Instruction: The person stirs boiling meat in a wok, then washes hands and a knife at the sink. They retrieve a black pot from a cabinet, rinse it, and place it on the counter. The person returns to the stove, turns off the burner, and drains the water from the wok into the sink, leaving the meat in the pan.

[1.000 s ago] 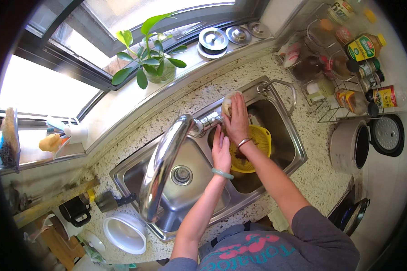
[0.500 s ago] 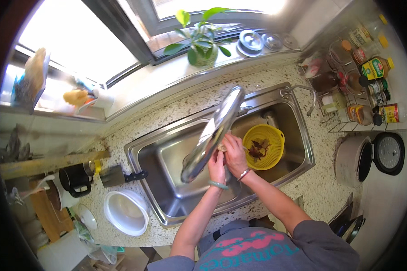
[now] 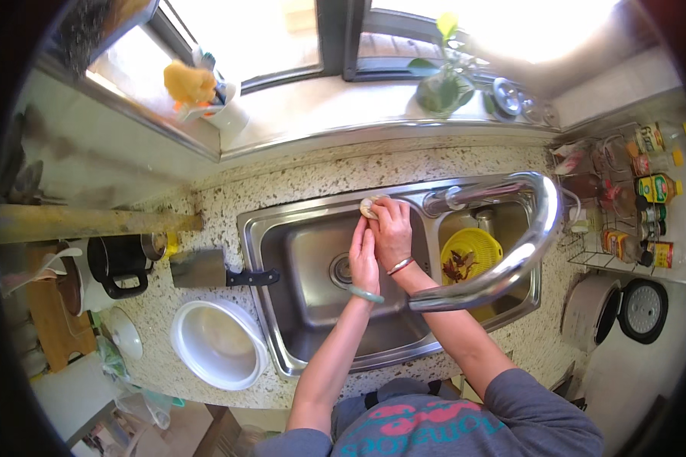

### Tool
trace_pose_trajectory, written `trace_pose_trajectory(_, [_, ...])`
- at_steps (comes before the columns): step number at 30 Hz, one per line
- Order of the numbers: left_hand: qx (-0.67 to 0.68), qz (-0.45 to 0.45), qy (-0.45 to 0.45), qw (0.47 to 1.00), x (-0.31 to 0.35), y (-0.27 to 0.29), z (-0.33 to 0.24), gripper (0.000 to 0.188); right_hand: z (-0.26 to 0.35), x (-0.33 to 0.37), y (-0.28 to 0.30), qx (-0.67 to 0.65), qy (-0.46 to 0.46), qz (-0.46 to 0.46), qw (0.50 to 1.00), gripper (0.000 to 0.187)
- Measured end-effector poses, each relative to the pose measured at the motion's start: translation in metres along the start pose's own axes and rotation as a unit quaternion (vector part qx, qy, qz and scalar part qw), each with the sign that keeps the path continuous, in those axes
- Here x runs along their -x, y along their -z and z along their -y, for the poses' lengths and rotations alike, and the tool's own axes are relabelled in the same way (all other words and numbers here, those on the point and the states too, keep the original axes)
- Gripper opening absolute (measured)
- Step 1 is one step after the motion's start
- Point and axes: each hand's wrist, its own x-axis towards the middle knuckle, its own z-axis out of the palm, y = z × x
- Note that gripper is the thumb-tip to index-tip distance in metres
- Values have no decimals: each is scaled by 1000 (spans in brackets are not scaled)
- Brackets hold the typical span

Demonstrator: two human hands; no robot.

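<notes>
And the hands had slipped left, away from the yellow colander (image 3: 493, 250) and over to the back of the left basin (image 3: 301, 251)! There was the pale lump (image 3: 371, 206), up at the fingertips by the rear rim. The right hand (image 3: 392, 233) had its fingers bent over the lump, seemingly gripping it; the left hand (image 3: 363, 257) reached up straight-fingered just below, and whether it pressed or merely steadied, one couldn't tell. Good work here, I judged, called for a light, even squeeze, with the left palm cupped underneath in case of a slip. Staying low over the steel made sense too, wrists well clear of the tap (image 3: 549, 217) arching across the right forearm.
</notes>
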Motion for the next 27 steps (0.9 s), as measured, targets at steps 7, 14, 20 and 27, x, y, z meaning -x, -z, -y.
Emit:
trace_pose_trajectory(7, [-15,-184,-111,977,9,38,-49,50,77,-10,-57,-74,112,97,986,24])
trace_pose_trajectory(14, [128,-273,-61,951,9,70,-67,66,126,-20,-97,-114,202,158,960,23])
trace_pose_trajectory(20, [177,-200,-97,959,29,65,-50,62,122,-35,-102,-175,278,242,913,17])
trace_pose_trajectory(27, [-8,-256,-6,967,120,67,-37,61,76,68,-18,-267,-116,402,868,16])
